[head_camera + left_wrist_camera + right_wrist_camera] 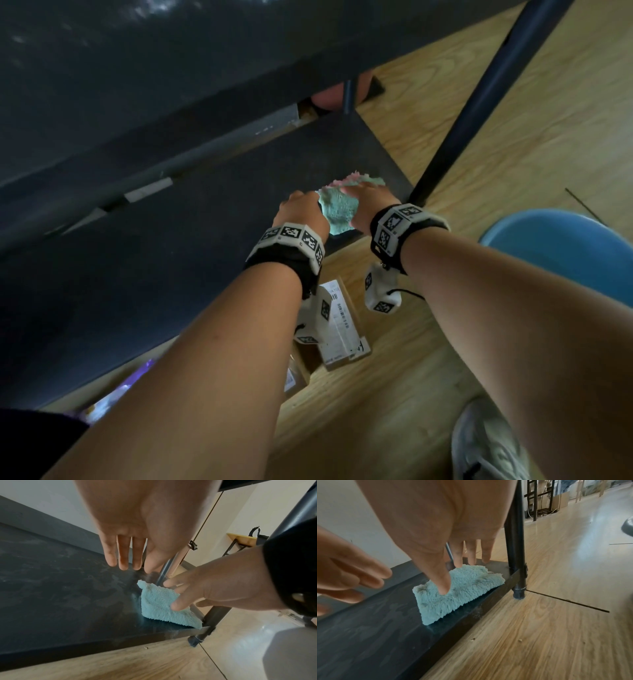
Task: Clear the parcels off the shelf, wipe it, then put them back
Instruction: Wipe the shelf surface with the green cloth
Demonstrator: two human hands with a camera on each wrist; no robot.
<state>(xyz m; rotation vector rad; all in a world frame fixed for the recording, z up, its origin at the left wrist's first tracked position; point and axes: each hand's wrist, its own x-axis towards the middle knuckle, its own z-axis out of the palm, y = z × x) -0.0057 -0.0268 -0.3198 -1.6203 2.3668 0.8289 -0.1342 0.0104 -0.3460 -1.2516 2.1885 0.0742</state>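
Note:
A fluffy turquoise cloth [337,212] lies on the dusty black bottom shelf [205,257], at its front right corner by the leg. My right hand [368,202] rests on the cloth: in the right wrist view the thumb [444,585] presses into the pile and the straight fingers [458,559] touch its far edge. My left hand [301,212] hovers just left of the cloth with straight fingers [123,561], holding nothing. Cardboard parcels [342,325] with white labels lie on the wooden floor under my forearms.
A black upright post [479,109] stands at the shelf corner, right of the cloth. A higher black shelf [171,68] overhangs the work area. A blue round seat [575,250] and my shoe [489,445] are on the right. Crumbs dot the floor [539,628].

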